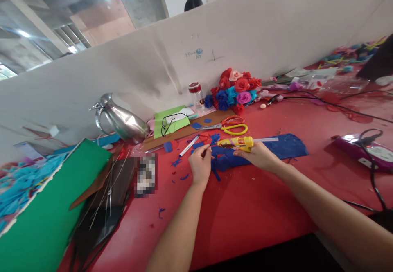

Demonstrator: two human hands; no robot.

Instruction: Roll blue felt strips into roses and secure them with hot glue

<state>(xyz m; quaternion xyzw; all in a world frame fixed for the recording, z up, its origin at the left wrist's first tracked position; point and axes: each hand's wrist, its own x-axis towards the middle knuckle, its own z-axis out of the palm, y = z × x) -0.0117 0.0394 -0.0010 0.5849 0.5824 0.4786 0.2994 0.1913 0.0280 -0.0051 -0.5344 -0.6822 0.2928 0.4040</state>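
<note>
My right hand (260, 156) is wrapped round a yellow hot glue gun (235, 142), with a translucent glue stick (266, 140) jutting from its back end. The gun's nozzle points left, close to the fingertips of my left hand (201, 163). Those fingers are pinched together; what they hold is too small to make out. Under and beside both hands lie blue crepe paper sheets (288, 146) and cut pieces. Scissors (235, 129) with red and yellow handles rest just beyond the gun. A white printed strip (188, 146) lies beyond my left hand.
A bunch of paper roses (242, 84) and a glass jar (196, 94) stand by the partition (270, 30). Eyeglasses (172, 120) lie on green paper. A steel jug (123, 120) stands left, above a green board (55, 198). At right are a purple device (365, 151) and black cables (331, 101).
</note>
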